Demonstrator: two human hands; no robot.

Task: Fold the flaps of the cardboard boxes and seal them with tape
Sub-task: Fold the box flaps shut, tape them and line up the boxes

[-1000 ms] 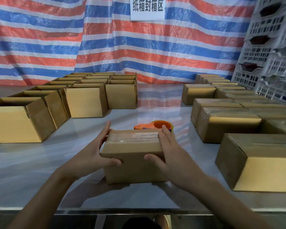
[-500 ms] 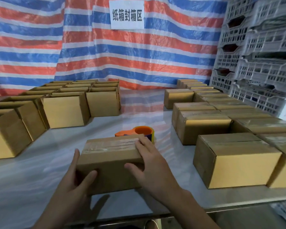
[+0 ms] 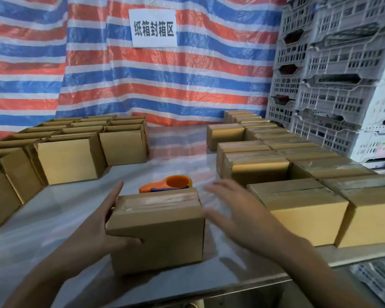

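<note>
A small cardboard box [image 3: 162, 227] with clear tape along its closed top stands on the table in front of me. My left hand [image 3: 98, 227] holds its left side, fingers flat against the wall and thumb hooked across the front face. My right hand [image 3: 238, 214] hovers just right of the box, fingers spread and blurred, touching nothing. An orange tape dispenser [image 3: 167, 184] lies right behind the box.
Open, unsealed boxes [image 3: 69, 161] fill the table's left side. Taped boxes [image 3: 302, 212] stand in rows on the right, up to the table's front edge [image 3: 265, 281]. White plastic crates [image 3: 333, 85] are stacked at the far right. A striped tarp hangs behind.
My right hand has come off the box's top and right side and now hovers beside it. My left hand stays on the left side. The view has swung to the right.
</note>
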